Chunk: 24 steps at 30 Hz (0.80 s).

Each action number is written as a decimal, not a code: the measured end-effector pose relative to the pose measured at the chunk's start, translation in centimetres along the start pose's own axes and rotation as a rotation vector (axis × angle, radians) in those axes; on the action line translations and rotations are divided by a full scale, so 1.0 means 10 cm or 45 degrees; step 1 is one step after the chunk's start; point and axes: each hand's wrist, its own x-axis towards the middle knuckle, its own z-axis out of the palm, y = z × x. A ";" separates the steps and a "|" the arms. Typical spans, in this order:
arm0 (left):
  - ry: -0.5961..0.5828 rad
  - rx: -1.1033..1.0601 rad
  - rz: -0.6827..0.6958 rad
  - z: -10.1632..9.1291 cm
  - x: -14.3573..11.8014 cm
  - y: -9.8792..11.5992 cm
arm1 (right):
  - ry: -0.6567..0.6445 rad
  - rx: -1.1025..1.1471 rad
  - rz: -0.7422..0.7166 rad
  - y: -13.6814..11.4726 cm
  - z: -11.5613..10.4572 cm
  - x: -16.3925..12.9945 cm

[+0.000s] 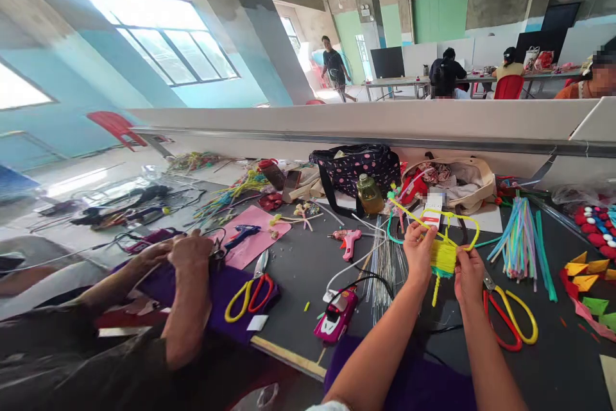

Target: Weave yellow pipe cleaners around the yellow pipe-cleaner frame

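Leftmost, a co-worker's hands (178,257) press on purple cloth (226,295) at the table's near edge, with red-and-yellow scissors (250,295) lying on it. Bare dark tabletop (298,270) opens between that cloth and the pink toy car (335,320). Next, the left hand (418,251) pinches the yellow pipe-cleaner bundle (443,256) and the right hand (468,275) grips its other side, both closed on it above the table (its loops rise toward the bags). Further right lie a second pair of scissors (513,316) and folded paper shapes (590,283), cut off by the frame edge. The fingertips behind the bundle are hidden.
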 end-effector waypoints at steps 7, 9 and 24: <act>0.017 0.089 0.112 -0.12 0.11 0.09 | -0.017 -0.042 0.002 -0.05 -0.03 0.02; -0.006 0.159 0.164 -0.18 0.15 0.12 | -0.003 -0.078 -0.001 -0.06 -0.04 0.02; -0.029 -0.474 -0.554 -0.67 0.60 0.14 | -0.143 -0.101 0.116 -0.27 0.06 -0.10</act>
